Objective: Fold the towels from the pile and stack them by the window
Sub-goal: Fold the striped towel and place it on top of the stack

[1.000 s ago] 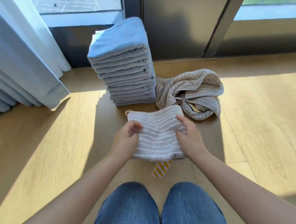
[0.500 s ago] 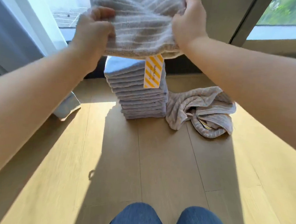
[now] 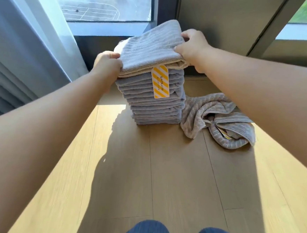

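Half a second before, I held the folded towel (image 3: 152, 47) high in front of the window (image 3: 106, 4); by this moment I had brought it down onto the top of the stack (image 3: 155, 105).

My left hand (image 3: 107, 62) gripped the towel's near left corner, with the fingers curled round the edge. My right hand (image 3: 192, 46) held the far right edge, with the fingers wrapped over the fold. Both hands were pinching cloth and neither lay flat.

The towel lay between my hands, with its long axis running from near left to far right. The left hand was the nearer one and the right reached further toward the window frame. The towel touched the stack but sat tilted and a little askew, with its left side overhanging. I judged that the next move was to release it and square its edges with the towels below. A yellow-and-white striped tag (image 3: 160, 82) hung from its front edge down over the face of the stack.

The stack stood on a pale wooden floor (image 3: 163, 171), just below the window. Close beside it on the right lay the pile (image 3: 218, 119), crumpled striped cloth not yet folded. I could not tell whether it held one towel or two. Sunlight crossed the boards, broken by the shadows of my arms. A grey curtain (image 3: 27, 43) hung at the left. My knees (image 3: 148, 232), in blue jeans, showed at the bottom edge.
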Motion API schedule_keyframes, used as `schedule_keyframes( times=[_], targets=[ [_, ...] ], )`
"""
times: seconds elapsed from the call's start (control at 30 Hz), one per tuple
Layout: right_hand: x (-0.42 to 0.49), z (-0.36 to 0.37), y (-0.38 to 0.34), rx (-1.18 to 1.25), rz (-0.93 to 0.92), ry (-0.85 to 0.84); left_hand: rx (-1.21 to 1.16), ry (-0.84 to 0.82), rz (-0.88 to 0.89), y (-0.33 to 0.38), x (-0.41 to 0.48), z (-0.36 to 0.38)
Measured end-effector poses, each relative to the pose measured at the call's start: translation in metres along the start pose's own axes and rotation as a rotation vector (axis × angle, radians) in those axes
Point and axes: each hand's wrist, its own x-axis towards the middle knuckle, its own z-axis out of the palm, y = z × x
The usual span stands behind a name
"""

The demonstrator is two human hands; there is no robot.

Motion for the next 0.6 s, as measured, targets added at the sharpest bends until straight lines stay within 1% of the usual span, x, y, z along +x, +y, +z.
schedule_keyframes(
  times=[0.1, 0.27, 0.33, 0.4, 0.43, 0.5, 0.6],
  targets=[
    [0.001, -0.002, -0.001, -0.029, -0.022, 0.023, 0.003, 0.000, 0.023, 0.003, 0.000, 0.001],
    [-0.003, -0.008, 0.001, -0.047, -0.056, 0.029, 0.090, 0.033, 0.103, 0.007, 0.001, 0.002],
    [-0.003, -0.010, 0.001, -0.059, -0.078, 0.059, 0.167, 0.066, 0.139, 0.009, 0.002, 0.001],
    [-0.003, -0.013, 0.004, -0.079, -0.079, 0.110, 0.293, 0.154, 0.197, 0.010, 0.002, -0.001],
    [-0.003, -0.015, 0.006, -0.079, -0.073, 0.131, 0.348, 0.206, 0.255, 0.012, -0.001, -0.002],
    [-0.003, -0.019, 0.012, -0.080, -0.053, 0.160, 0.423, 0.273, 0.446, 0.018, -0.009, 0.000],
    [-0.006, -0.025, 0.029, -0.096, -0.030, 0.171, 0.543, 0.237, 0.753, 0.027, -0.030, 0.015]
  ],
)
